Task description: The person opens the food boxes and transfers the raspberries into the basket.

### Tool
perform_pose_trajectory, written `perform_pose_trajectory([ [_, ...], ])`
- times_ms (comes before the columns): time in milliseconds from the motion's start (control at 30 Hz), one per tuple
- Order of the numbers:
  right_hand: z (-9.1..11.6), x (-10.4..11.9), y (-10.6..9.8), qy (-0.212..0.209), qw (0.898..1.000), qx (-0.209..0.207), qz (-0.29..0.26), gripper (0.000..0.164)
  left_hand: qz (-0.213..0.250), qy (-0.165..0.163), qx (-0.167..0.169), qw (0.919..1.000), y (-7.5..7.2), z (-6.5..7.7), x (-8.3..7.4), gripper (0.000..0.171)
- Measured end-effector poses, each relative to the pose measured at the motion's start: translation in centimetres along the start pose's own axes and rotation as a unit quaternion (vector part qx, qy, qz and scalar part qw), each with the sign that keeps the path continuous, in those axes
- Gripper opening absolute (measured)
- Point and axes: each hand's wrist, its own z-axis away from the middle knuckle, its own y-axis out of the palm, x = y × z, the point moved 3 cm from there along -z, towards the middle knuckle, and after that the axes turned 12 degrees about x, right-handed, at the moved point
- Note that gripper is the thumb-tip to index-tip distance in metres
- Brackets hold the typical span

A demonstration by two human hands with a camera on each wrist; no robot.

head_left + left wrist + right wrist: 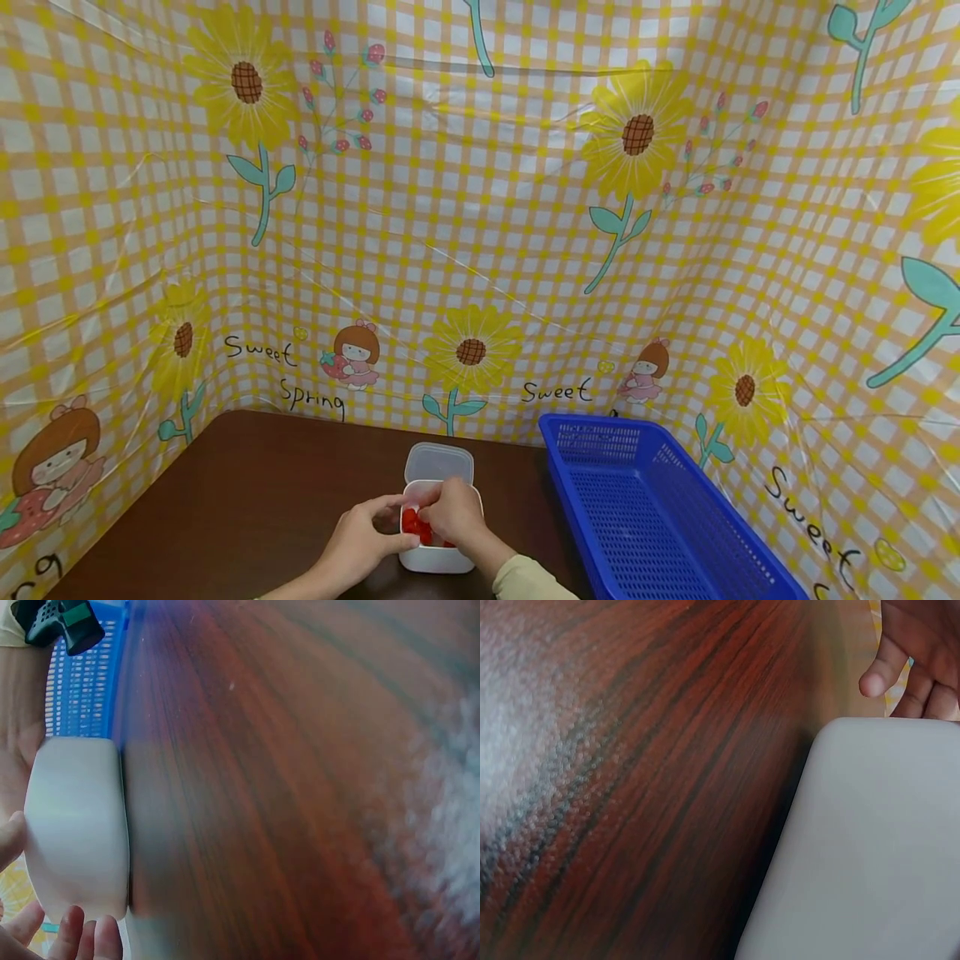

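A small white box (pixel 437 561) stands on the table, its translucent lid (pixel 440 463) tipped back on the far side. Bright red pieces (pixel 416 527) lie inside. My left hand (pixel 360 537) holds the box at its left side, thumb at the near corner and fingers toward the far one. In the left wrist view its fingertips (pixel 71 930) rest at the end wall. My right hand (pixel 456 512) reaches over the rim into the box, fingers bent down among the red pieces. Its fingertips are hidden, so I cannot tell whether they pinch a piece.
A large blue plastic basket (pixel 558 475) with slotted walls stands to the right of the box. The dark brown table (pixel 247 500) extends to the left. A checked sunflower-print cloth (pixel 480 217) rises behind the table and on both sides.
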Motion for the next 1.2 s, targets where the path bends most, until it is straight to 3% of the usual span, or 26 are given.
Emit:
perform_pose_trajectory([
  [233, 0.11, 0.11, 0.08, -0.007, 1.0, 0.007, 0.026, 0.005, 0.006, -0.001, -0.006, 1.0, 0.02, 0.16, -0.08, 0.054],
  [533, 0.11, 0.22, 0.38, -0.026, 0.999, 0.043, -0.017, 0.003, 0.026, -0.002, -0.023, 0.9994, -0.11, 0.6, -0.05, 0.044],
  [867, -0.37, -0.14, 0.25, 0.012, 0.994, 0.075, -0.073, 0.006, 0.045, -0.014, -0.014, 0.9988, -0.28, 0.48, -0.44, 0.04],
  [1200, -0.27, -0.08, 0.37, 0.004, 0.989, 0.087, -0.116, 0.012, 0.039, -0.025, -0.01, 0.9989, -0.45, 0.68, -0.47, 0.04],
])
